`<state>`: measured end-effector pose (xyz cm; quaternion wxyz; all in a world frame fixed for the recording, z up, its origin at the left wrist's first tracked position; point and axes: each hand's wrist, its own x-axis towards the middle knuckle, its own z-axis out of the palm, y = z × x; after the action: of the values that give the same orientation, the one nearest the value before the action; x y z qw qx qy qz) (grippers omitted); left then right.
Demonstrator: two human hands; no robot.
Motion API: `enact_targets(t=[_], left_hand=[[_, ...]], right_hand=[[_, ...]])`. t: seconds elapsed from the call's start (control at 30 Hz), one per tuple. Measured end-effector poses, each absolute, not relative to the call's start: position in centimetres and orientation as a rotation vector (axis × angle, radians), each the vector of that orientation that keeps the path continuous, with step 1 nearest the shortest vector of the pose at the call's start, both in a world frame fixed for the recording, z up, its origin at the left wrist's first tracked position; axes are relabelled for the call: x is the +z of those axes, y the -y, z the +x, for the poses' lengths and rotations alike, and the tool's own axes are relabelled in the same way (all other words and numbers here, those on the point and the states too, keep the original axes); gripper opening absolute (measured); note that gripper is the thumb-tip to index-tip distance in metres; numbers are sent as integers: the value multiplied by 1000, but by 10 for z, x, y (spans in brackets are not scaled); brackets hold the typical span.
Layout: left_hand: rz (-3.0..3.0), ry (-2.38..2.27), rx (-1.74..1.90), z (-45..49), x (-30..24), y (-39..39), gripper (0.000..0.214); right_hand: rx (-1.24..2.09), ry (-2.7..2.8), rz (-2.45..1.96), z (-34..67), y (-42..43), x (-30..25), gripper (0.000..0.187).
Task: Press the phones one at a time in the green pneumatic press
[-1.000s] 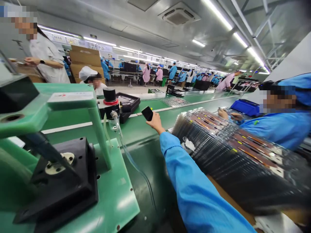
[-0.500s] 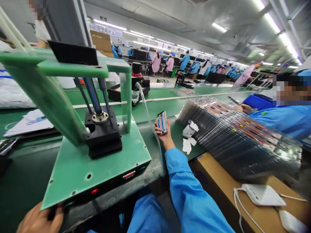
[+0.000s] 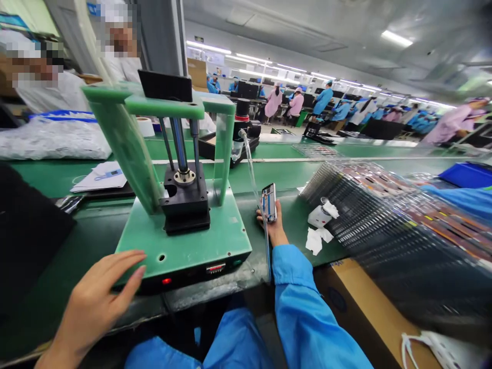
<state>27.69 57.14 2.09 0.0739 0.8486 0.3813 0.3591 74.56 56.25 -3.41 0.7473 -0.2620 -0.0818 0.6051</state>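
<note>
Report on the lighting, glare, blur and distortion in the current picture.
Head view: the ceiling light at upper right glows near white; in the head view, the tray stack looks stretched and soft toward the right edge; also in the head view, a pale sheen lies on the green base, and the phone-like device in the right hand is fairly clear, its finest details unreadable.

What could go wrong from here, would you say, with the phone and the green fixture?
The clear tube runs close by the phone in the right hand, so it might snag when that hand moves.

The phone's inner parts look exposed, so a stray finger or a drop could damage them.

The left hand is at the front corner of the green fixture; reaching farther in could bring its fingers near the black block, a possible pinch point.
</note>
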Motion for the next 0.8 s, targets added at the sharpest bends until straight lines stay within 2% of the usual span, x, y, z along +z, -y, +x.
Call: enact_targets(t=[0.03, 0.1, 0.2, 0.43, 0.8], left_hand=[[2623, -1098, 979, 290, 30, -576, 25], [2771, -1036, 762, 310, 35, -587, 45], [2833, -1091, 636, 325, 25, -602, 61], [2910, -1060, 768, 328, 15, -605, 56], [2817, -1117, 778, 330, 16, -602, 54]], right_hand=[[1327, 179, -572, 746, -563, -35, 34], [1329, 181, -569, 749, -563, -37, 33], [1313, 181, -568, 752, -565, -39, 33], [1237, 178, -627, 752, -568, -40, 29], [1144, 153, -780, 746, -569, -37, 24]])
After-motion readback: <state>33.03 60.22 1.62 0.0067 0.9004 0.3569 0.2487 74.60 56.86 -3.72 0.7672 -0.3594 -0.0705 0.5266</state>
